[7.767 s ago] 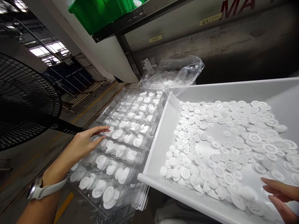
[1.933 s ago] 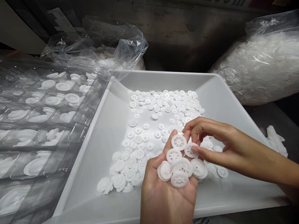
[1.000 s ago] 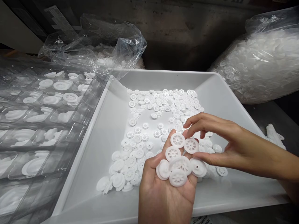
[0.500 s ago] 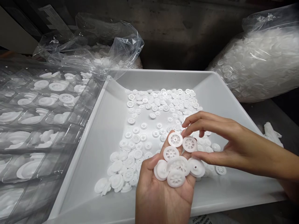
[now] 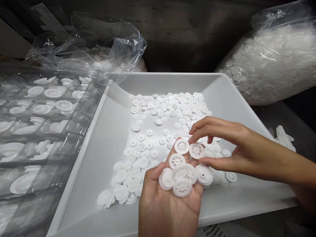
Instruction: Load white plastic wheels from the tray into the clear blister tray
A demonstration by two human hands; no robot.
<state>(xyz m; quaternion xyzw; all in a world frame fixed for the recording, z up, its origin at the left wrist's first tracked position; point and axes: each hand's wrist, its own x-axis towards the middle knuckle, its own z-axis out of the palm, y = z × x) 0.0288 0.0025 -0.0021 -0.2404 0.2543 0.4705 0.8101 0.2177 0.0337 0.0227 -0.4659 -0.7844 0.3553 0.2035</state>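
White wheels [image 5: 185, 173] are supported above the tray [image 5: 98, 141] on the upturned, unclenched palm of the left hand [image 5: 171, 207]. The right hand [image 5: 243, 148] is positioned beside them, thumb and fingers parted; contact cannot be confirmed.

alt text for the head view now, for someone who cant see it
The left hand, palm up, holds several spoked white discs over a pale bin scattered with similar parts; the right hand, loosely curved, is beside them. A clear compartment tray of white pieces lies at left, a bulging clear bag at right.
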